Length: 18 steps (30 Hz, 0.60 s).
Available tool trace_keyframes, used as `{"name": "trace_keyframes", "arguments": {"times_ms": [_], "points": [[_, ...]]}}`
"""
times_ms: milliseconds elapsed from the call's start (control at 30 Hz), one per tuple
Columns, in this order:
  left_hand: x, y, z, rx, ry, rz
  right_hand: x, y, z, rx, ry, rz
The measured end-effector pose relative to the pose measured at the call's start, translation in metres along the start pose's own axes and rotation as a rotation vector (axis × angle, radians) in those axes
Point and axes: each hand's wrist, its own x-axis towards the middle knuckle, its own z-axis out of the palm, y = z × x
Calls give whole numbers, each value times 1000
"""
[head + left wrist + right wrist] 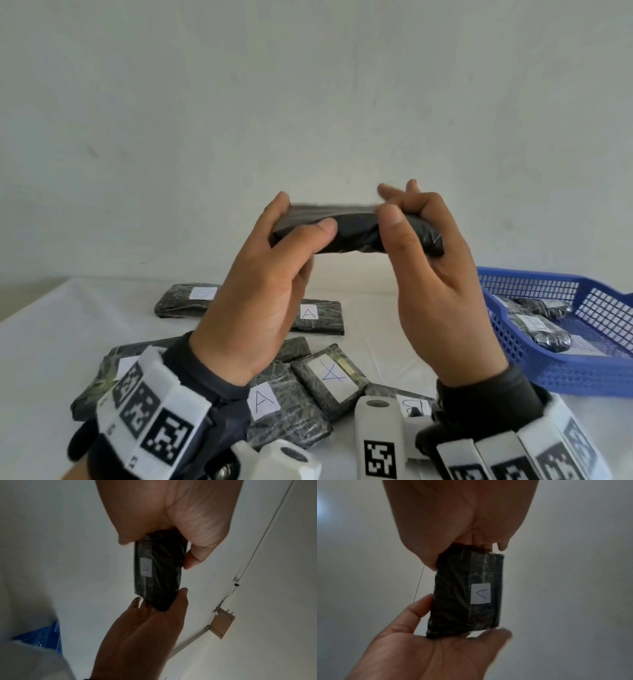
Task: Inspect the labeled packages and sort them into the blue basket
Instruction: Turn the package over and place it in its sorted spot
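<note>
Black package [467, 595] pinched by both hands, white label [480, 593] reads A

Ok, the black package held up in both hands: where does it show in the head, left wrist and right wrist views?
Head: the black package is at centre, raised before the wall, left hand and right hand gripping its ends.
Left wrist: centre, running top to bottom, label partly visible.
Right wrist: centre, its white label reading A.
Shared landmark: the two hands at the package's opposite ends.
</note>
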Motion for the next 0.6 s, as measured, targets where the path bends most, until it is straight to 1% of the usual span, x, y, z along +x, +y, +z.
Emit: {"name": "trace_keyframes", "arguments": {"times_ms": [100, 233, 300, 433, 500, 600], "points": [[3, -4, -6, 151, -9, 51, 1, -6, 5, 44, 52, 3], [3, -5, -6, 223, -37, 149, -1, -12, 8, 152, 64, 17], [3, -6, -4, 254, -54, 188, 0, -15, 8, 189, 56, 40], [3, -5, -4, 283, -65, 265, 0, -18, 7, 302, 15, 35], [3, -3, -4, 300, -76, 302, 0, -17, 6, 317, -5, 34], [2, 0, -2, 310, -91, 312, 0, -17, 6, 367, -18, 71]]}}
